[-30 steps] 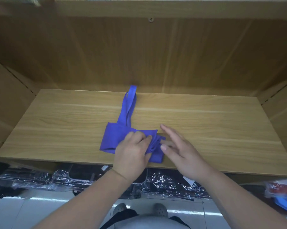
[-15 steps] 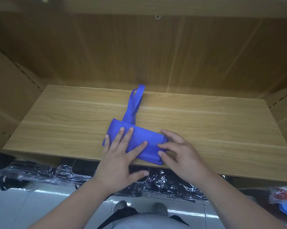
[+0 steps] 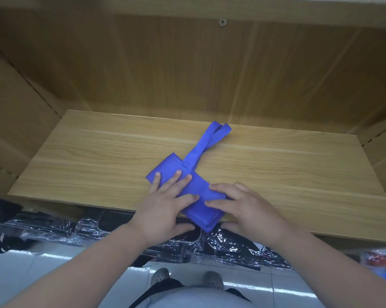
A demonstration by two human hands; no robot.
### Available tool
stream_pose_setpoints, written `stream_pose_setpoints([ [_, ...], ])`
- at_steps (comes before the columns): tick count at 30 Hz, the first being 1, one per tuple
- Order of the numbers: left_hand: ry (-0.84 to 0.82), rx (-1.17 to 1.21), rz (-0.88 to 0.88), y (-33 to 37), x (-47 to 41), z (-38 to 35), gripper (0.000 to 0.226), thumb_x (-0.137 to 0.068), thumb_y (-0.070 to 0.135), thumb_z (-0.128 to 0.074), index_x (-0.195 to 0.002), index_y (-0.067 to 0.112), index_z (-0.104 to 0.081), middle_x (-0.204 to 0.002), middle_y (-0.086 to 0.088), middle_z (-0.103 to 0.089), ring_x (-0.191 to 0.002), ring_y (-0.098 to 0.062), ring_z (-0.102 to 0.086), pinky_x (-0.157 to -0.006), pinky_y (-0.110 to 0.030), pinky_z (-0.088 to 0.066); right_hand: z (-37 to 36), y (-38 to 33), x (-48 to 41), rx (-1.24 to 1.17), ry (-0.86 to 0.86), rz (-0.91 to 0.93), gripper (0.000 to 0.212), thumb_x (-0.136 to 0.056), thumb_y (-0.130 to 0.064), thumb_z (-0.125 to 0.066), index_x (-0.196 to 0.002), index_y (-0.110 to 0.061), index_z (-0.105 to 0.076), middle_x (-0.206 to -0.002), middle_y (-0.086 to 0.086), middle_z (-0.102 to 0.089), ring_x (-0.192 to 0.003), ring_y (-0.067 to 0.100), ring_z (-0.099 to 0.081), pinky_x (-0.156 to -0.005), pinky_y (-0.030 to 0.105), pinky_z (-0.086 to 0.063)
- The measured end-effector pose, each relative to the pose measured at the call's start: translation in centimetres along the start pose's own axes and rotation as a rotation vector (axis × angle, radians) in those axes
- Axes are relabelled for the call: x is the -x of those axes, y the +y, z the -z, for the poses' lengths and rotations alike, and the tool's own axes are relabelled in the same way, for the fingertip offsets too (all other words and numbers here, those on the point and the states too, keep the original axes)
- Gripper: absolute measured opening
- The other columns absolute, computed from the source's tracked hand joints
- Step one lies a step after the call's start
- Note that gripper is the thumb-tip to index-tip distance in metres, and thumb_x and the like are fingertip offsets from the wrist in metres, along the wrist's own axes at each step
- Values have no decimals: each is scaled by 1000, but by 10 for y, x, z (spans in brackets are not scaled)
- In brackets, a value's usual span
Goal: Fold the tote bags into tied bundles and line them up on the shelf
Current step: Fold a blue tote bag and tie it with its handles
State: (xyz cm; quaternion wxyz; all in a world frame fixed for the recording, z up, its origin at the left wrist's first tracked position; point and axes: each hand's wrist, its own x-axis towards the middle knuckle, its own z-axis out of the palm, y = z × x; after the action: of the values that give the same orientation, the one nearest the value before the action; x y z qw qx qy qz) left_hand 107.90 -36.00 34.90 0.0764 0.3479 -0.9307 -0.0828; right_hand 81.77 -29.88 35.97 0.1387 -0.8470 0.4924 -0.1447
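A blue tote bag (image 3: 198,187) lies folded into a narrow pad on the wooden shelf (image 3: 98,165), slanting from upper left to lower right. Its near end hangs just over the shelf's front edge. The two handles (image 3: 212,138) stretch away towards the back right. My left hand (image 3: 165,207) lies flat on the left half of the pad with fingers spread. My right hand (image 3: 243,207) presses on the right half, fingers straight and pointing left, thumb below the front edge.
The shelf has a wooden back panel (image 3: 187,70) with a screw (image 3: 222,22) near the top and wooden side walls. Below the front edge lie dark items in shiny plastic wrap (image 3: 220,245). A red packet (image 3: 380,258) sits at the lower right.
The folded bag has turned so its near end points at me and overhangs the front edge. My left hand went from gripping to lying flat, and my right hand moved onto the bag.
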Motion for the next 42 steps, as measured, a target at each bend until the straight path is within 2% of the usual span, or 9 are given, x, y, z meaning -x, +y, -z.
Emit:
stream_pose_setpoints([
  [3,177,80,-18,7,3,-12,48,-70,41,-78,-114,25,-71,-132,-6,-62,-122,-30,-58,-99,-49,-50,-11,-8,2,-23,120,34,53,-76,-21,-84,-124,-30,-64,-128,0,-56,-102,25,-61,-82,40,-57],
  [9,212,472,-21,-1,19,-13,36,-89,42,-65,-117,20,-72,-124,5,-69,-129,-7,-55,-117,-33,-32,8,-31,-1,-5,232,41,40,-71,-36,-78,-109,-22,-74,-107,-9,-67,-101,21,-58,-90,40,-49],
  [13,122,740,108,-1,27,1,46,-92,48,-66,-124,15,-70,-126,9,-69,-123,-3,-61,-120,-31,-30,26,-29,-18,78,53,80,40,-72,-54,-72,-101,-27,-67,-137,-14,-59,-152,16,-24,-124,50,-12],
  [18,59,937,172,4,29,20,51,-87,18,-78,-128,40,-56,-114,13,-73,-107,-10,-69,-91,-26,-54,43,-23,-44,-5,-196,-4,33,-85,-57,-70,-90,-26,-59,-83,-16,-64,-154,16,-16,-122,51,17],
  [22,132,1016,217,5,27,22,52,-92,42,-61,-138,53,-37,-119,14,-70,-111,-15,-66,-98,-33,-50,47,-26,-65,-261,-317,-133,39,-89,-61,-64,-100,-25,-60,-89,-4,-70,-112,8,-62,-123,47,-19],
  [24,150,1015,264,4,24,21,56,-94,47,-56,-141,60,-28,-122,14,-69,-115,-14,-64,-102,-38,-47,47,-25,-73,-425,-294,-275,30,-90,-55,-67,-96,-28,-56,-80,-4,-71,-79,11,-67,-93,42,-51],
  [33,257,840,469,-2,2,20,22,-90,47,-55,-94,25,-54,-84,5,-58,-80,-20,-56,-72,-39,-46,29,-29,-81,-236,-82,-403,34,-97,-57,-48,-77,-31,-54,-75,-9,-61,-76,16,-57,-71,36,-44],
  [36,208,780,454,-3,4,19,31,-88,42,-57,-83,12,-54,-81,-1,-52,-77,-18,-51,-71,-39,-43,19,-27,-79,-280,-30,-404,30,-93,-52,-61,-113,-31,-57,-106,-16,-55,-95,9,-55,-81,31,-43],
  [42,170,713,497,0,-2,19,39,-87,40,-67,-120,19,-67,-99,4,-54,-91,-11,-53,-85,-30,-43,1,-23,-73,-380,43,-383,30,-92,-42,-65,-118,-29,-71,-110,-15,-56,-105,10,-58,-95,38,-48],
])
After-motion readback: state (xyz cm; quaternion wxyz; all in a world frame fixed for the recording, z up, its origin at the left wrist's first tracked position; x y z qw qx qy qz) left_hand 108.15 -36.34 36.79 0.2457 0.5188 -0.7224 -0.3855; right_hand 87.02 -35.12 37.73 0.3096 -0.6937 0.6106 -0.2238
